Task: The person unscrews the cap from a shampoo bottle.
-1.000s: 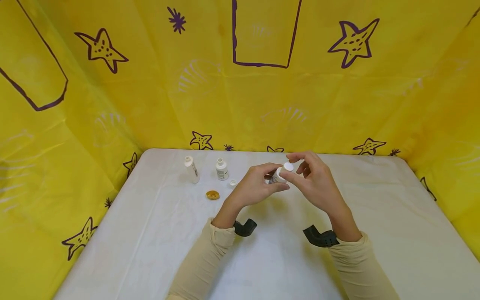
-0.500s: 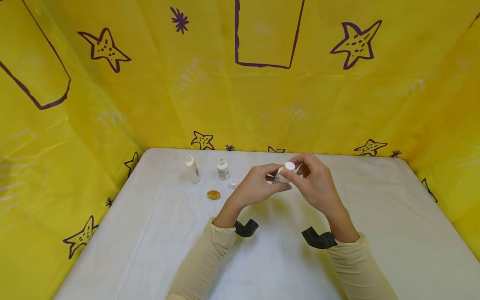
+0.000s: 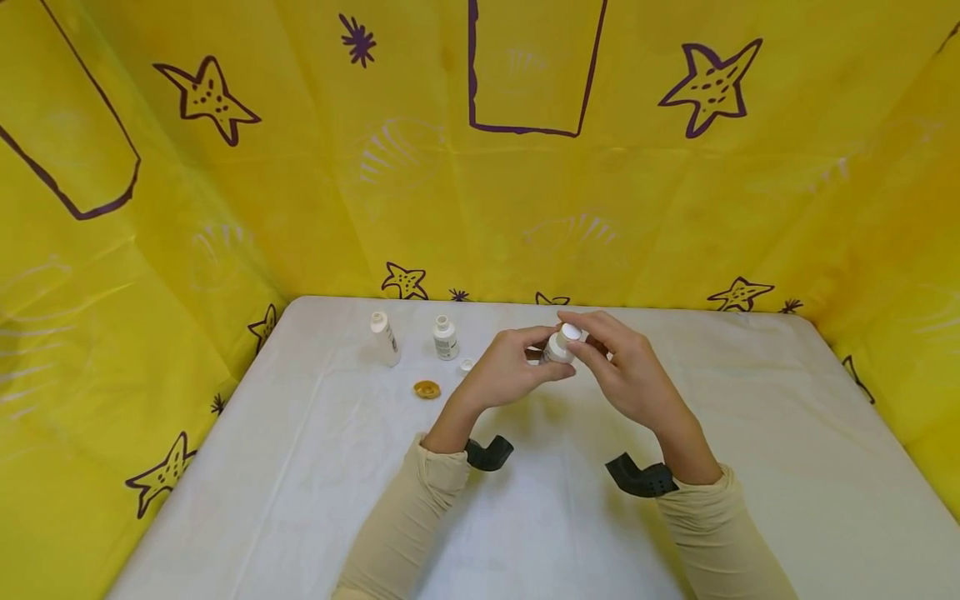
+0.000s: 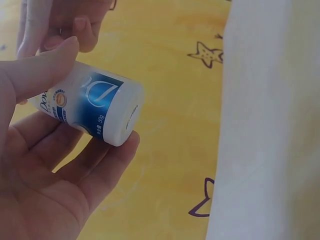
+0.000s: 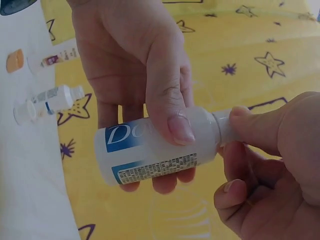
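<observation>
My left hand (image 3: 510, 372) holds a small white bottle (image 5: 155, 147) with blue label patches and printed text, thumb on one side and fingers beneath. The bottle is tilted above the table, its base (image 4: 131, 117) showing in the left wrist view. With thumb and fingers, my right hand (image 3: 633, 375) pinches the white cap (image 3: 571, 332) at the bottle's top. In the right wrist view the cap (image 5: 227, 125) sits on the neck, partly covered by the right thumb and fingers. How tightly it sits cannot be told.
On the white-covered table (image 3: 300, 500), left of my hands, stand a slim white bottle (image 3: 385, 339) and a shorter white bottle (image 3: 445, 339), both uncapped. A small white cap (image 3: 467, 366) and an orange cap (image 3: 427, 389) lie nearby. Yellow patterned cloth (image 3: 480, 208) hangs behind.
My right fingers shifted their grip round the cap: the index finger was lifted, came down, and now reaches across its far side. The held bottle moved slightly left.
</observation>
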The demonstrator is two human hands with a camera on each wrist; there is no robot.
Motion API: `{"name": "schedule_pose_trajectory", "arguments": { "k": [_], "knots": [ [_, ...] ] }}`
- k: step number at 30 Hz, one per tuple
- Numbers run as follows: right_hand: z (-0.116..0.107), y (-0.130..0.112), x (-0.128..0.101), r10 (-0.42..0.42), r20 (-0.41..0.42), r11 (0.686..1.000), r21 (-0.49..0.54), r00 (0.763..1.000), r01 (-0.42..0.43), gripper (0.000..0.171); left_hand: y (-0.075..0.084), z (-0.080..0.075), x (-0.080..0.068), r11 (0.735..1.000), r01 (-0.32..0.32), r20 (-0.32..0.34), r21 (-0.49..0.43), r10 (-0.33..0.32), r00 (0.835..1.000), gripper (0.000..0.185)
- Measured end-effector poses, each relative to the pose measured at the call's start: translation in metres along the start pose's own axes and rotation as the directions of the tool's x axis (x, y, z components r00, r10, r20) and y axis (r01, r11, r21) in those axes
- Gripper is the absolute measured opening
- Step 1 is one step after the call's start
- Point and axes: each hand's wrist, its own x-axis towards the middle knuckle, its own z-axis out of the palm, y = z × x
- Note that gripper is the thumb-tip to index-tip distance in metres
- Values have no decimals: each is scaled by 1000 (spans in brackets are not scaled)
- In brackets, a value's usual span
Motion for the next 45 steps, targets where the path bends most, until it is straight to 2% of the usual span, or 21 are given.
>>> {"name": "schedule_pose_trajectory", "arguments": {
  "k": [5, 9, 16, 21, 29, 38, 45],
  "knots": [
    [-1, -1, -2, 18, 9, 1000, 19, 1000, -18, 45, 2, -1, -1, 1000, 19, 3, -15, -19, 1000, 41],
    [-1, -2, -2, 53, -25, 998, 33, 998, -52, 48, 3, 0, -1, 1000, 5, 4, -12, -5, 1000, 40],
    [1, -4, 0, 165, -126, 986, -11, 978, -168, 35, 4, 3, -1, 1000, -10, 28, 24, 9, 1000, 37],
    [1, -4, 0, 197, -142, 978, -33, 970, -204, 30, 4, 5, -1, 999, -12, 25, 51, 11, 1000, 36],
    [1, -4, -2, 167, -137, 984, -40, 977, -174, 24, 5, 4, -1, 998, 6, 26, 60, -8, 1000, 38],
    [-1, -3, -2, 87, -109, 995, -39, 990, -92, 32, 4, 3, 0, 999, 27, 25, 23, -28, 999, 41],
    [-4, -5, -3, 90, -59, 996, -11, 994, -91, 38, 4, 2, -1, 998, 57, 29, 0, -57, 998, 42]
  ]
}}
